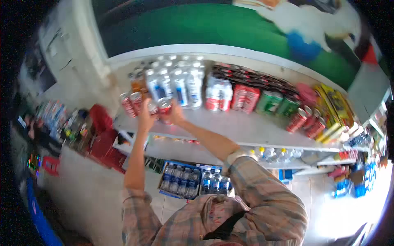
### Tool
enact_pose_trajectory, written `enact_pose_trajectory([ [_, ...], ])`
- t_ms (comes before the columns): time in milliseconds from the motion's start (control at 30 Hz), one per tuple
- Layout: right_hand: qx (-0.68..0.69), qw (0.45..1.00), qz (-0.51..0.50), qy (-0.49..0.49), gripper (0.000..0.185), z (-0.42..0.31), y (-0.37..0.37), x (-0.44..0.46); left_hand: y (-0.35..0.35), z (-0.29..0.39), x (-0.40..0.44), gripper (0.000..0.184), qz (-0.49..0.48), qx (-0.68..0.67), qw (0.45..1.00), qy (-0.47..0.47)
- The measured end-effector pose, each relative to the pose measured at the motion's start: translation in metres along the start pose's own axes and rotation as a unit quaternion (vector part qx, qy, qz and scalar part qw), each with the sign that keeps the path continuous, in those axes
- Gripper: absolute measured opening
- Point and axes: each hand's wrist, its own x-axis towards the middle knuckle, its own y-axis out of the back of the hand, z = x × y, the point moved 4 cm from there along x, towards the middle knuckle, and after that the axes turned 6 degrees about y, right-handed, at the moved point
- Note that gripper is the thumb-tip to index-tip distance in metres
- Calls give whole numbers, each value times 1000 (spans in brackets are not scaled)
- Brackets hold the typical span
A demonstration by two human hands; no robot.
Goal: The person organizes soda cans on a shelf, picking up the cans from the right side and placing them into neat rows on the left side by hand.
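My left hand (145,117) is closed around a red soda can (153,108) at the left part of the shelf. Close beside it, my right hand (177,113) grips another red soda can (165,107) from its right side. The two cans stand side by side between my hands. Left of my left hand are two more red cans (128,105), upright on the shelf top. Just behind the cans, clear water bottles (179,84) stand in a shrink-wrapped group. Motion blurs my fingers a little.
Farther right along the white shelf (246,125) sit red-and-white packs (218,96), green can packs (269,101), loose red cans (298,119) and yellow boxes (332,108). Blue cartons of bottles (179,180) lie below. A stack of red chairs (102,139) stands left.
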Motion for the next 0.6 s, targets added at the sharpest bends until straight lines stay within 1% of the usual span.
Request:
enact_pose_trajectory([
  [33, 39, 999, 15, 0, 82, -15, 8, -16, -5, -9, -1, 67, 24, 24, 999, -39],
  [67, 38, 999, 5, -8, 82, -11, 10, -26, -6, -5, -2, 64, -3, 4, 1000, -17],
  [100, 39, 999, -5, -16, 81, -4, 17, -37, -5, 9, -7, 63, 6, 26, 999, -27],
  [133, 29, 999, 15, -24, 81, -3, 38, -54, -7, 11, -7, 62, 6, 24, 1000, -19],
  [167, 13, 1000, 12, 15, 80, -15, 59, -69, -15, 1, -8, 61, 11, -62, 998, -5],
  [200, 0, 998, 3, 56, 78, -25, 79, -81, -16, -10, -11, 62, -29, -43, 997, 63],
  [233, -4, 999, 11, 52, 78, -25, 102, -92, -15, -9, -11, 62, -36, -47, 997, 59],
  [300, -26, 996, 45, 67, 71, -27, 156, -121, -6, 9, -14, 62, 27, 27, 999, -35],
  [333, -37, 996, 64, 48, 67, -32, 190, -135, -7, 20, -17, 62, 22, 24, 999, -38],
  [367, -48, 995, 83, 30, 64, -38, 227, -148, -8, 31, -17, 64, 19, 5, 1000, -9],
  [400, -56, 990, 124, 20, 63, -43, 262, -160, -11, 43, -14, 66, 16, -14, 1000, 21],
  [433, -64, 984, 164, 9, 63, -44, 295, -173, -17, 63, -11, 66, 13, -17, 1000, 18],
  [500, -150, 959, 232, -57, 62, -29, 356, -200, -33, 111, -14, 73, 14, -55, 996, 72],
  [533, -165, 942, 287, -57, 62, -32, 382, -212, -45, 144, -14, 70, -24, -78, 994, 74],
  [567, -177, 922, 340, -57, 62, -36, 405, -223, -68, 159, -16, 70, -73, -192, 970, 131],
  [600, -201, 905, 368, -80, 62, -37, 426, -232, -89, 174, -16, 68, -94, -206, 969, 100],
])
